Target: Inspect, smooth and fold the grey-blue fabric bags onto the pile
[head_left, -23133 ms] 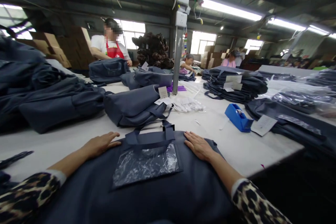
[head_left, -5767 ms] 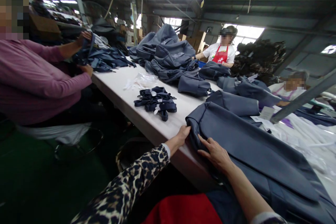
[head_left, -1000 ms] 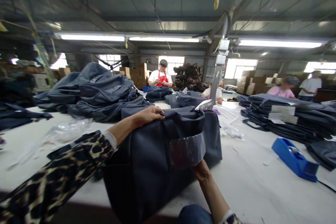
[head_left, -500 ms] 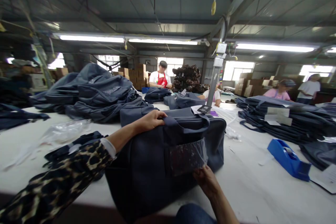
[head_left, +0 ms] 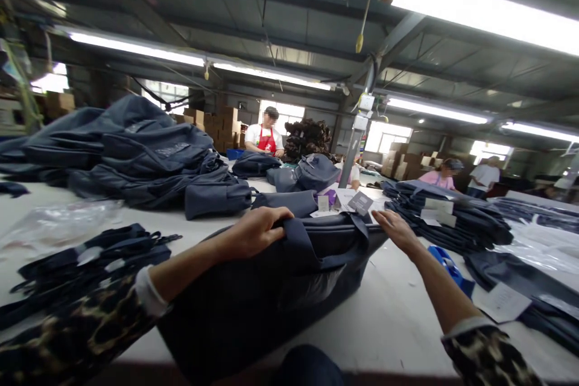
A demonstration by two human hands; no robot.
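A dark navy bag (head_left: 253,295) stands on the white table in front of me, with strap handles (head_left: 301,244) along its top and a clear plastic pocket (head_left: 312,283) on its near side. My left hand (head_left: 260,230) is closed over the bag's top edge beside the left end of the handle. At the top right corner, my right hand (head_left: 395,229) grips the bag, its fingers close together and partly hidden behind the edge. Just beyond the bag lie paper tags (head_left: 360,202) and a smaller navy pouch (head_left: 217,198).
Navy bags (head_left: 122,151) are heaped at left, near clear plastic (head_left: 58,223) and navy straps (head_left: 99,259). Flat navy pieces (head_left: 452,220) are stacked at right, behind a blue tape dispenser (head_left: 447,265). A metal post (head_left: 353,148) rises behind the tags. Co-workers, one in a red apron (head_left: 268,143), are farther back.
My right hand has left the clear pocket and moved up to the bag's top right corner. The left hand stays on the top edge. The bag now tilts differently, showing more of its top.
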